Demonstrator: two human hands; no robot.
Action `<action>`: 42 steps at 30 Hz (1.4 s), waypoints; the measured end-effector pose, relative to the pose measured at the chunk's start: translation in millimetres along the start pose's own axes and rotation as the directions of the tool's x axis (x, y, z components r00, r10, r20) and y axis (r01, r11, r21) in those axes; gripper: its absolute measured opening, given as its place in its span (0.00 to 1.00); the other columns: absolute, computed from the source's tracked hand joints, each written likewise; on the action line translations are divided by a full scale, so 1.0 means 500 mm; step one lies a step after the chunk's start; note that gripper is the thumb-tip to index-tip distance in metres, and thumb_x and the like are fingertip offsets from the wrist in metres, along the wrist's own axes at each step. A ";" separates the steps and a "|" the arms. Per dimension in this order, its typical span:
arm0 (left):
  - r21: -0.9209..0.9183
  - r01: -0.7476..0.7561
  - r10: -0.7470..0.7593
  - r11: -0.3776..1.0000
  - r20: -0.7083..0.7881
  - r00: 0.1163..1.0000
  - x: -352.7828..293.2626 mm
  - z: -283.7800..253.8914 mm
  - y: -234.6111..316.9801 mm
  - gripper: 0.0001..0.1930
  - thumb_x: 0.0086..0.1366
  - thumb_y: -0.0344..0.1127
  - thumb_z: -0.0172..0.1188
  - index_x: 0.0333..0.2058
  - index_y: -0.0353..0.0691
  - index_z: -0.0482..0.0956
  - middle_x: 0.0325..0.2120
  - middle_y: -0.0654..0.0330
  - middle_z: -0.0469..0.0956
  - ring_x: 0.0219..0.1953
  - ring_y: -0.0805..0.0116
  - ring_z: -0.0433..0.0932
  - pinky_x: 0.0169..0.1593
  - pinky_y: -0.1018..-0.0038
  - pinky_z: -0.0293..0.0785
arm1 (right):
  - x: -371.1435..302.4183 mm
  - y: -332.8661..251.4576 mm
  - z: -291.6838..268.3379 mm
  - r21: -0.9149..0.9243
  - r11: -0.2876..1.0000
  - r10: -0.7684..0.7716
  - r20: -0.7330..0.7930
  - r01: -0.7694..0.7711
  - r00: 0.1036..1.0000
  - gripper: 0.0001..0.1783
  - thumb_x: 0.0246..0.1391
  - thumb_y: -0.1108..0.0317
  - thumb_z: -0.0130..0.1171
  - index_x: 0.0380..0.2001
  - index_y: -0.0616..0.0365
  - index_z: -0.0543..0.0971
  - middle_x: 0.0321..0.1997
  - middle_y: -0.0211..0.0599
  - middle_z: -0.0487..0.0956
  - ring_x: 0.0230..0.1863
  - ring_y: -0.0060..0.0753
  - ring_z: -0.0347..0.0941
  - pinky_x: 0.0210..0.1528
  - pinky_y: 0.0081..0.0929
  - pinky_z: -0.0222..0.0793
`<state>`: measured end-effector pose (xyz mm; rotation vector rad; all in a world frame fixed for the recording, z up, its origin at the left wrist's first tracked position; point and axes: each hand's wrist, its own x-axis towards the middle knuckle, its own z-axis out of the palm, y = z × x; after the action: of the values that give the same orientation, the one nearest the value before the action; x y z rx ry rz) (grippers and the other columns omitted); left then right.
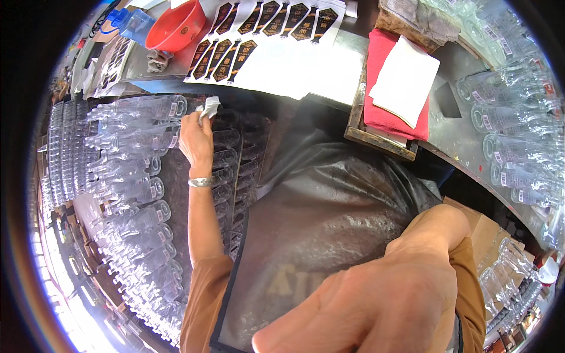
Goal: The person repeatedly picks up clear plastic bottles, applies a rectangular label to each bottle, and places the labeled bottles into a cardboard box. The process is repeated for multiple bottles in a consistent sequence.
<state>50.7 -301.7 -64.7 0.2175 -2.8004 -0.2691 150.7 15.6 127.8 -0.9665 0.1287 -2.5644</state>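
Observation:
Reaching ahead over the left side, my left hand (196, 140) pinches a crumpled white wad (209, 108), paper or cloth. It is close to the ends of clear glass bottles (170, 109) lying in stacked rows. Very large in the foreground, my right hand (365, 306) hangs near the camera over the dark apron (312, 235). Its fingers mostly run out of the lower edge, so whether it holds anything is hidden. Beyond my hands, a white sheet (318, 65) printed with black and gold tie-shaped labels (273, 20) lies on the bench.
A red bowl (176, 26) and blue clear container (132, 25) stand at the far left. A wooden tray (379, 144) holds a folded red towel (382, 59) under a white cloth or paper (406, 79). More glass bottles (512, 117) line the right-hand metal table (453, 135).

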 end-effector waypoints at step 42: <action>-0.472 0.430 -0.226 0.770 0.428 0.875 -0.184 0.322 0.078 0.13 0.59 0.31 0.59 0.42 0.44 0.87 0.39 0.44 0.83 0.45 0.48 0.82 0.50 0.62 0.75 | 0.016 -0.105 -0.071 -0.808 0.548 0.230 -0.102 -0.215 0.968 0.13 0.51 0.69 0.69 0.33 0.70 0.80 0.37 0.48 0.79 0.23 0.38 0.74 0.25 0.31 0.68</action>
<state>79.5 -221.7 -233.8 0.5779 -2.8408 -1.3118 104.7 59.0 117.2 -1.1489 1.4587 -2.1975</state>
